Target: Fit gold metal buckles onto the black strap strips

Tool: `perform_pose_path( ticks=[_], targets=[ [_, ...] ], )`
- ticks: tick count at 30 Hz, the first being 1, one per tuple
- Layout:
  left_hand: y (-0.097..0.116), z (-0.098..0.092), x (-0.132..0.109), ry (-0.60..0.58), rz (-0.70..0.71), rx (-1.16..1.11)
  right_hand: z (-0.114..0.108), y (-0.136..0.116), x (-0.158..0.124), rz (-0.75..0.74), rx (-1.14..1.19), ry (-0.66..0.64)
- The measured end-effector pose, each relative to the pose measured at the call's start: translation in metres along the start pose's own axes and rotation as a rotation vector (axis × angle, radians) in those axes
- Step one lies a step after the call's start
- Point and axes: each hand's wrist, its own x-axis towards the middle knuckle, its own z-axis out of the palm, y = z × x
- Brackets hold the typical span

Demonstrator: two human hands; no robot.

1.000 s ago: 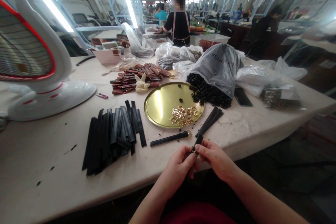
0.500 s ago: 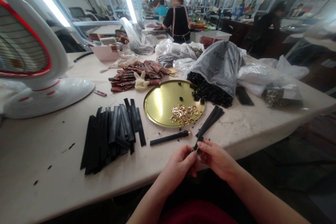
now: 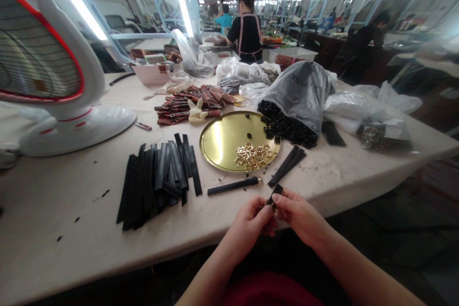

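Across the pale worktable [image 3: 53,210], both hands meet at its near edge: left hand [image 3: 251,222] and right hand [image 3: 299,215] pinch one short black leather strap [image 3: 274,193], its long axis rising away towards the round brass tray [image 3: 218,141] beyond.

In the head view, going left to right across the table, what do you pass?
White fan → pile of black strips → gold tray holding gold buckles → grey bag spilling black beads → phone → clear bag of metal parts.
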Motion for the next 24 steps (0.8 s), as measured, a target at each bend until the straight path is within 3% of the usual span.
perform_pose_path(
  ticks=[3, 5, 7, 11, 14, 16, 21, 24],
  targets=[
    [-0.001, 0.002, -0.001, 0.036, 0.009, -0.02, 0.0, 0.003, 0.002, 0.098, 0.125, -0.051],
    [-0.004, 0.003, 0.0, 0.059, 0.002, -0.008, 0.0, 0.004, 0.002, 0.057, 0.025, -0.042],
    [-0.006, 0.004, 0.002, 0.093, -0.008, 0.036, -0.001, 0.004, 0.001, -0.104, -0.264, 0.03],
    [-0.007, 0.007, 0.006, 0.17, 0.002, 0.118, -0.004, 0.005, 0.002, -0.585, -1.084, 0.262],
    [-0.003, 0.005, 0.009, 0.187, -0.007, 0.109, -0.005, 0.006, 0.008, -0.749, -1.369, 0.302],
    [0.001, 0.0, 0.011, 0.179, -0.016, 0.089, -0.005, 0.006, 0.012, -0.737, -1.346, 0.285],
    [0.008, -0.013, 0.018, 0.159, -0.018, 0.09, -0.005, 0.003, 0.02, -0.613, -1.015, 0.152],
    [0.006, -0.017, 0.026, 0.171, -0.013, 0.144, -0.005, -0.001, 0.021, -0.617, -0.996, 0.055]
  ],
)
